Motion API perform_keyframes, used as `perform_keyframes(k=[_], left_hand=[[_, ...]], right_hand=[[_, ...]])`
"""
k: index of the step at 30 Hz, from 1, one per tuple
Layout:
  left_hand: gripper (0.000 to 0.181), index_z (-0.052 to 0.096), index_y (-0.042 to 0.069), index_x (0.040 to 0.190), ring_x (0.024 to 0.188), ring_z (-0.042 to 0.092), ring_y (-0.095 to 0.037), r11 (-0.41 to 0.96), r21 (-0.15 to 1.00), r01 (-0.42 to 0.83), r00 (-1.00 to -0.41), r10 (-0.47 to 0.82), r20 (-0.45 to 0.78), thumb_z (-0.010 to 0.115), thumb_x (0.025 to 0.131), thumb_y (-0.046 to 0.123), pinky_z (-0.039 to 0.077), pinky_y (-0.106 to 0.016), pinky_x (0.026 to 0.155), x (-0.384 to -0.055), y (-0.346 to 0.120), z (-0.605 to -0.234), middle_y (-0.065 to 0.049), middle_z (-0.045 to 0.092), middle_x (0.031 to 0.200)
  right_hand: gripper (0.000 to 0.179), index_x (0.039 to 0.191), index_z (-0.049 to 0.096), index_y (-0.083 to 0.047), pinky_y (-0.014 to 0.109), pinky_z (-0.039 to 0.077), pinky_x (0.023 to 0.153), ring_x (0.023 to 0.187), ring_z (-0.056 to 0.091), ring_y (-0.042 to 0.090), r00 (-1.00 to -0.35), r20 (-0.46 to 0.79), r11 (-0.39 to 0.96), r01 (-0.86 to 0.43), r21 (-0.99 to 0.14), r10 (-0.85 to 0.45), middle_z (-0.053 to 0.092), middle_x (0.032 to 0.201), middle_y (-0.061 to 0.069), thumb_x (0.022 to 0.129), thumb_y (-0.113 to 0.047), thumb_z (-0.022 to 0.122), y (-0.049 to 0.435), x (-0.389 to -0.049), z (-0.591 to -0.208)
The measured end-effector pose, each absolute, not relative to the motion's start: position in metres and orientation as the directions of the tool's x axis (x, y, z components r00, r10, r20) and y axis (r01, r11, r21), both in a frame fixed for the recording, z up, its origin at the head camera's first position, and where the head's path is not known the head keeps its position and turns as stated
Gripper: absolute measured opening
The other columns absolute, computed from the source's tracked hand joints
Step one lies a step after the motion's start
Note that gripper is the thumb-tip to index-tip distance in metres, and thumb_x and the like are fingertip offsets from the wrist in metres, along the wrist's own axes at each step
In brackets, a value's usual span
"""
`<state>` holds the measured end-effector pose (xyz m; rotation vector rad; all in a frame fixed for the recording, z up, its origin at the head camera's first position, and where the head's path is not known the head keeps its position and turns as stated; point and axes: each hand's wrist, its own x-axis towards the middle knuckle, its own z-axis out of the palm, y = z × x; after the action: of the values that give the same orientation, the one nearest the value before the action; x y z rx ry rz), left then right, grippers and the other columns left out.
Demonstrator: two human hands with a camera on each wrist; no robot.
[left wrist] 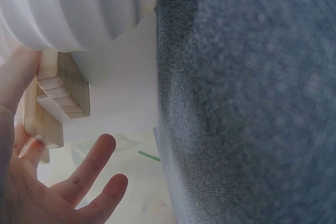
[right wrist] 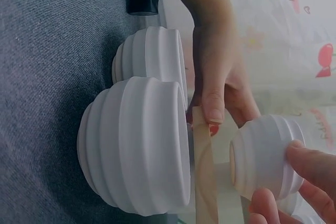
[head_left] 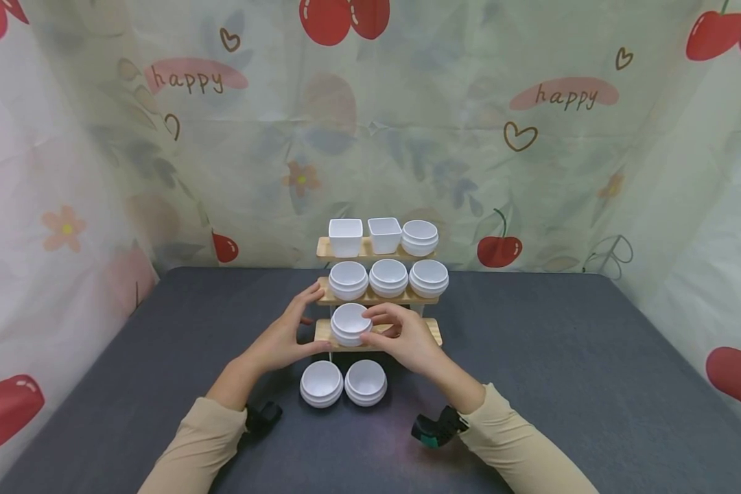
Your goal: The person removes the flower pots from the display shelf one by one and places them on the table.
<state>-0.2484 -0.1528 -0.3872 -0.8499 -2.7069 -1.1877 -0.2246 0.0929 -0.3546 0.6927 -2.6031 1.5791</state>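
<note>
Upper tiers (head_left: 379,300) look full; right hand (head_left: 404,336) pinches ribbed bowl (head_left: 348,329) over lowest tier (head_left: 432,332), left hand (head_left: 284,337) splayed at 9 o'clock (two bowls (head_left: 322,384) remain, 6 o'clock)

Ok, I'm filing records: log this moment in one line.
right hand: pinches bowl | left hand: at stand | table: two bowls

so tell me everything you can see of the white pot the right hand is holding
The white pot is a round bowl with a wide open rim, stepped rings round its side and a narrower base; it looks like smooth ceramic or plastic. No contents show inside. It is upright over the left part of the lowest wooden shelf, its side near the rim pinched by the right hand. Whether its base touches the shelf is unclear.
</note>
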Motion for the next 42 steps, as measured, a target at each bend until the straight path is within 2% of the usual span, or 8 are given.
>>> perform_keyframes(k=[8, 19, 29, 42], left_hand=[[0.091, 0.019, 0.017, 0.147, 0.121, 0.050, -0.038, 0.559, 0.659, 0.503, -0.850, 0.456, 0.262, 0.076, 0.078, 0.029, 0.049, -0.047, 0.096, -0.249, -0.153, -0.387, -0.009, 0.010, 0.158], [0.092, 0.018, 0.017, 0.147, 0.123, 0.049, -0.038, 0.561, 0.663, 0.495, -0.855, 0.452, 0.256, 0.077, 0.077, 0.031, 0.048, -0.047, 0.096, -0.249, -0.152, -0.387, -0.009, 0.010, 0.158], [0.093, 0.018, 0.017, 0.147, 0.125, 0.047, -0.038, 0.564, 0.660, 0.496, -0.854, 0.452, 0.255, 0.077, 0.077, 0.031, 0.048, -0.047, 0.097, -0.248, -0.152, -0.386, -0.009, 0.010, 0.158], [0.092, 0.018, 0.018, 0.148, 0.119, 0.053, -0.037, 0.573, 0.654, 0.494, -0.856, 0.452, 0.250, 0.076, 0.077, 0.034, 0.048, -0.048, 0.096, -0.249, -0.152, -0.386, -0.008, 0.010, 0.158]], right_hand=[[0.033, 0.111, 0.064, -0.007, 0.022, 0.054, 0.070, 0.084, 0.067, 0.022, -0.908, 0.243, 0.403, -0.376, -0.834, -0.342, 0.068, 0.108, 0.016, 0.080, -0.017, 0.073, 0.097, -0.223, -0.353], [0.033, 0.110, 0.064, -0.010, 0.021, 0.053, 0.067, 0.075, 0.066, 0.014, -0.923, 0.221, 0.418, -0.345, -0.841, -0.316, 0.069, 0.106, 0.014, 0.079, -0.017, 0.074, 0.104, -0.218, -0.350], [0.033, 0.109, 0.064, -0.008, 0.022, 0.055, 0.070, 0.082, 0.068, 0.022, -0.911, 0.246, 0.403, -0.371, -0.837, -0.330, 0.067, 0.108, 0.014, 0.079, -0.015, 0.074, 0.110, -0.216, -0.349], [0.033, 0.109, 0.064, -0.008, 0.019, 0.053, 0.069, 0.078, 0.066, 0.015, -0.912, 0.249, 0.407, -0.373, -0.834, -0.326, 0.068, 0.106, 0.015, 0.079, -0.018, 0.074, 0.119, -0.215, -0.354]])
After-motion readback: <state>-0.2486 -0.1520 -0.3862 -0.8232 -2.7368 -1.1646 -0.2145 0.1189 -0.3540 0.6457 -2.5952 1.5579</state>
